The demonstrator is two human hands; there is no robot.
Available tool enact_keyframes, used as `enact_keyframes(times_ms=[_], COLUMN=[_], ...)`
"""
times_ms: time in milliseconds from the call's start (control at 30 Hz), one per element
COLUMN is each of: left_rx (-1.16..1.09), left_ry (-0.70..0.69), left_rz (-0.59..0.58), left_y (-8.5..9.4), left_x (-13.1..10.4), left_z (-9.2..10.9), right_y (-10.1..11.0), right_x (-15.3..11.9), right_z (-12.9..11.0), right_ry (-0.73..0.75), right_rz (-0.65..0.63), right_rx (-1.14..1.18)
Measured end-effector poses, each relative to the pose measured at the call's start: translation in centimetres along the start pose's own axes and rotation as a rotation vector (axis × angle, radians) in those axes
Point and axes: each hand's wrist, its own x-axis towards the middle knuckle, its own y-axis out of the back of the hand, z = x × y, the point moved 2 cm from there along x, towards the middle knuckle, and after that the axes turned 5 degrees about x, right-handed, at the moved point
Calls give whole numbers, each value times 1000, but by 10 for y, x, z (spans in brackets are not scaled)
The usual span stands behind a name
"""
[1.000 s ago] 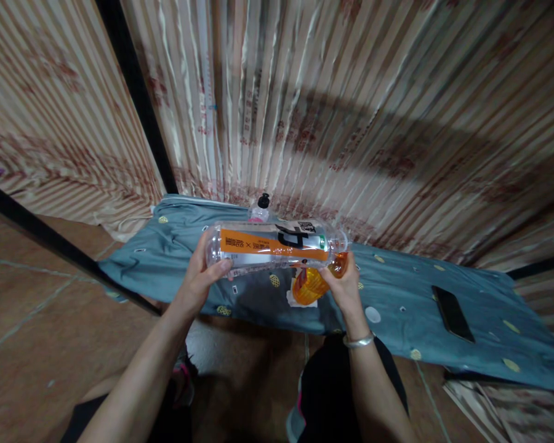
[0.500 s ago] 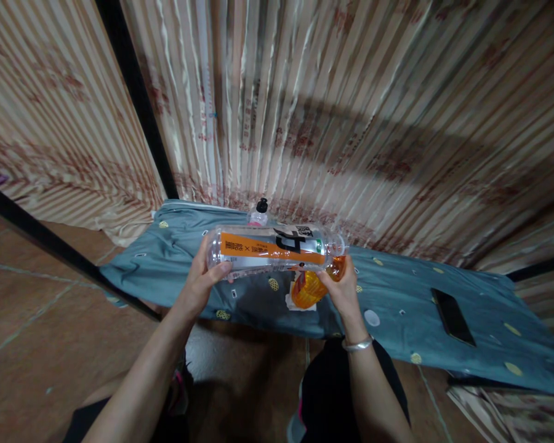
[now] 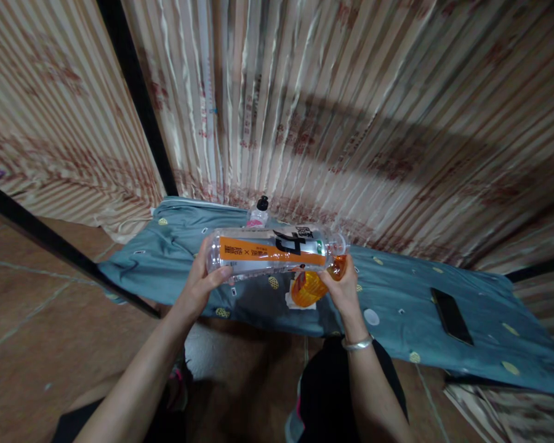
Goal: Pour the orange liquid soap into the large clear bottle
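Observation:
A large clear plastic bottle (image 3: 277,252) with an orange and white label lies almost level above the cloth, its mouth to the right. My left hand (image 3: 200,280) is closed round its base, thumb in front. Below its neck is a bottle of orange liquid (image 3: 308,289), tilted, its lower end over a white tissue (image 3: 310,306). My right hand (image 3: 341,284) grips the upper part of the orange bottle, close to the clear bottle's mouth. Whether the two mouths touch I cannot tell. A pale round disc (image 3: 372,317) lies right of my right hand.
Behind the clear bottle stands a small bottle (image 3: 259,212) with a black top and pink contents. A black phone (image 3: 451,315) rests on the teal patterned cloth (image 3: 397,295) to the right. Dark poles (image 3: 138,92) and striped curtains (image 3: 351,92) enclose the surface.
The clear bottle has turned slightly about its length, shifting its label a little. Both hands keep their grip in almost the same place.

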Motion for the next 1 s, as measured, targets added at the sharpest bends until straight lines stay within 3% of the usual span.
enact_keyframes(times_ms=[333, 1000], left_rx=[-56, -39], left_ry=[71, 63], left_rz=[-35, -24], left_y=[3, -2], left_x=[-9, -8], left_z=[-7, 11], right_y=[0, -1], right_x=[2, 1], right_z=[4, 2], right_ry=[6, 16], right_rz=[0, 11], right_rx=[-22, -21])
